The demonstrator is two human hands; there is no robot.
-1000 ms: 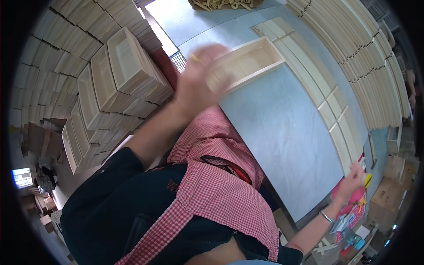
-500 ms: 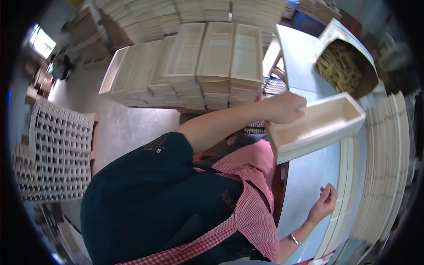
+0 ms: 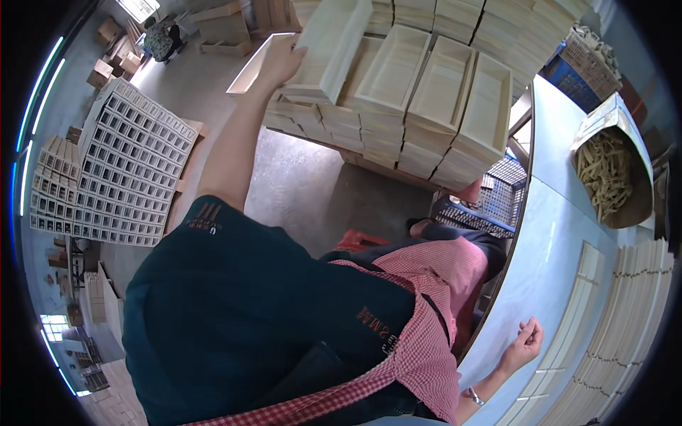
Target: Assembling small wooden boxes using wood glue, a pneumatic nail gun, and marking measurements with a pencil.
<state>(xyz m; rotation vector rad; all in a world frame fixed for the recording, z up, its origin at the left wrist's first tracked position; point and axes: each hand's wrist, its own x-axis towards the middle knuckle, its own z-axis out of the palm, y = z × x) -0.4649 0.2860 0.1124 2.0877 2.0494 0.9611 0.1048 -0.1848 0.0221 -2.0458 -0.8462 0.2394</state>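
My left hand (image 3: 283, 65) grips the left side wall of a shallow pale wooden box (image 3: 332, 53). This box is tilted and sits at the top of a stack of similar boxes, at its left part. Beside it, several open wooden boxes (image 3: 442, 85) lie in a row with their hollow sides up. My right hand (image 3: 525, 346) hovers by the white worktable (image 3: 522, 284), its fingers curled in and no object showing in them. Wooden strips (image 3: 561, 341) lie on the table just right of that hand.
A carton of wood offcuts (image 3: 604, 177) stands on the table's far right. Stacked wooden slats (image 3: 632, 305) line the right edge. A dark plastic crate (image 3: 497, 192) sits beside the table. More stacked frames (image 3: 128, 160) stand at left; a person (image 3: 162, 41) crouches far behind.
My left hand has carried the wooden box from over the table, leftward and away, onto the stack. The view has turned left. My right hand stays by the table, still curled.
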